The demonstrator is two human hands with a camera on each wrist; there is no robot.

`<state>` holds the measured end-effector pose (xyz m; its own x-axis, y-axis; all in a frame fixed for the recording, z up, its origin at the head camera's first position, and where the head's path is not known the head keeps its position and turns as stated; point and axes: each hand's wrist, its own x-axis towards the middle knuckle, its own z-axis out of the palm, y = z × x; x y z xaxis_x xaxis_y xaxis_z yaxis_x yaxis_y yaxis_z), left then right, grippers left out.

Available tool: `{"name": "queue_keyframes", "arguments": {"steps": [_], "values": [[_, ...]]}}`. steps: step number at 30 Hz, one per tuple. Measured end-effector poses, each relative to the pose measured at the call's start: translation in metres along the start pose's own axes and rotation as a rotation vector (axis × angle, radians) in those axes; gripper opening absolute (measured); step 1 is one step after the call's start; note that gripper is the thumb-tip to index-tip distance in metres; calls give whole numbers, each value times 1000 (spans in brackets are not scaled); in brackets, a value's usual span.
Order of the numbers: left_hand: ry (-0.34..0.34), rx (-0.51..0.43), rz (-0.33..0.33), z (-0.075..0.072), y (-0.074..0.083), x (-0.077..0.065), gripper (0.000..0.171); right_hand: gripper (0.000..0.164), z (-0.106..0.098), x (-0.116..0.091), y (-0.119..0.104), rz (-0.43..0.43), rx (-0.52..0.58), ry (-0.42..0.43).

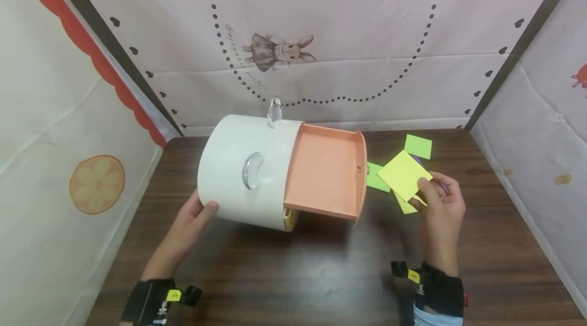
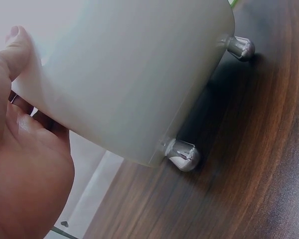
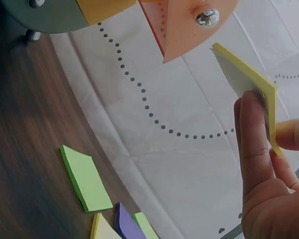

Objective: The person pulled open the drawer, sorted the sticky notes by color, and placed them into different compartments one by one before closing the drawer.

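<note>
Two yellow pads (image 1: 401,175) (image 1: 405,206), two green pads (image 1: 418,146) (image 1: 377,179), one purple pad (image 3: 128,223), one cabinet (image 1: 238,163), two hands (image 1: 185,221) (image 1: 442,211).

1. Left hand (image 1: 189,219): fingers partly hidden behind the white cabinet (image 1: 243,173).
2. Purple pad (image 3: 128,224): cut off by the right wrist view's lower edge.
3. Yellow drawer (image 1: 290,219): mostly hidden.

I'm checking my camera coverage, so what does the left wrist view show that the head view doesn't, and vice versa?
Only the left wrist view: two silvery feet on the white cabinet.
Only the head view: the pulled-out orange drawer, and the right hand pinching a yellow note pad.
Both: the left hand gripping that cabinet, and the wooden table.
</note>
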<state>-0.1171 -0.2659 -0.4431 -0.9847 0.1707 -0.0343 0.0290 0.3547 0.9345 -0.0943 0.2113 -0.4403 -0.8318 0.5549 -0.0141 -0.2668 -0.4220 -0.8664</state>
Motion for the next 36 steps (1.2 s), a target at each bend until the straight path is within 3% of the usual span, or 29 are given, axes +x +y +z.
{"name": "queue_keyframes", "arguments": {"steps": [5,12,18,36], "values": [[-2,-2,-10,0,0,0,60,40,-1,-1,0,9,0,-46],[-18,-10,41,-1,-2,-3,57,41,3,-3,-4,-24,49,-118],[-19,-17,46,-1,-3,-1,57,45,5,-4,-6,14,117,-146],[-12,3,33,0,-3,0,59,49,16,-12,-8,84,176,-271]]}}
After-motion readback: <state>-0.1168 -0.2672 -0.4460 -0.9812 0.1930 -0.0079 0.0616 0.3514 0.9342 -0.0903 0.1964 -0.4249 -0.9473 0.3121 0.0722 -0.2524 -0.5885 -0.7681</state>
